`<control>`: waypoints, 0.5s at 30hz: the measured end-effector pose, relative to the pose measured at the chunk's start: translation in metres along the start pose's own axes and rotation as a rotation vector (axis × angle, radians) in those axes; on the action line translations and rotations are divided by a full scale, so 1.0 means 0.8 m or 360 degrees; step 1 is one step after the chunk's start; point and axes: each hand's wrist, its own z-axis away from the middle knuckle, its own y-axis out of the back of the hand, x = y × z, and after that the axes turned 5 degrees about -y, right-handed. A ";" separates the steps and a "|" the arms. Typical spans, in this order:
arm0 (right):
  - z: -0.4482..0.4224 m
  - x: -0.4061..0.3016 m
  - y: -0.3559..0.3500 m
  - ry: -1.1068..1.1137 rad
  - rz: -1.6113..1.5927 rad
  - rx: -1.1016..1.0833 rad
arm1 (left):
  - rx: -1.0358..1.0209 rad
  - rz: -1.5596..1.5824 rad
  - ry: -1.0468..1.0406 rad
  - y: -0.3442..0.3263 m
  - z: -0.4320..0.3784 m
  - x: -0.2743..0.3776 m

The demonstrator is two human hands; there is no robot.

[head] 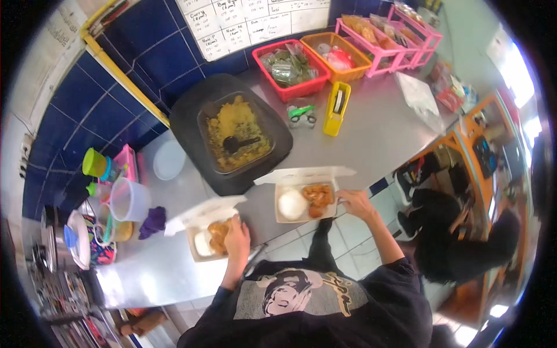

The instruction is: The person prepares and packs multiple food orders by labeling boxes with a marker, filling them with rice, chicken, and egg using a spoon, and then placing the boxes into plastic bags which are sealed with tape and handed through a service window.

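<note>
Two open paper food boxes are at the steel table's front edge. My left hand (238, 243) grips the right side of the left paper food box (209, 257), fingers over its rim. White rice (203, 243) and browned fried pieces (219, 237) fill it; my fingers cover part of them. My right hand (357, 204) pinches the right wall of the other paper food box (300, 218). A rounded mound of white rice (292, 204) sits there beside browned chicken-like pieces (317, 198). Both lids stand raised at the back; the left one is blurred.
Behind the boxes stands a black pan (278, 145) with yellow crumbly food and a black scoop (233, 144). Scissors (302, 112), a yellow tape dispenser (333, 124), a red basket (304, 92) and an orange basket (354, 74) lie beyond. Plastic tubs (128, 200) stand left; another person (457, 243) is at right.
</note>
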 end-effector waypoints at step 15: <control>-0.109 0.220 0.197 0.0016 -0.0127 -0.0148 | 0.0319 -0.0306 0.0011 -0.194 -0.154 0.290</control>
